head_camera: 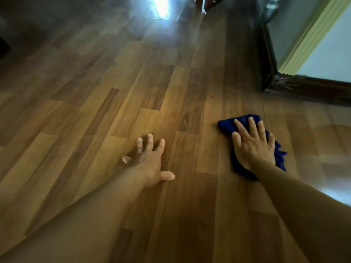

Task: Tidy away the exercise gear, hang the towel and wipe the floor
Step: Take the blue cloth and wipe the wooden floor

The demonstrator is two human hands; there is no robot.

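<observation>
You are wiping the floor (152,92): your right hand (253,144) is pressing flat-fingered on the blue cloth (228,126) near the skirting, your left hand (150,160) bracing, fingers spread. Next, I'd judge, sweep onto unwiped boards.

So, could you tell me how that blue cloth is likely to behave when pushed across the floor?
The blue cloth looks soft and bunched, so it will probably crumple. On the smooth wooden floor it should glide easily under the flat right hand. It likely weighs little.
</observation>
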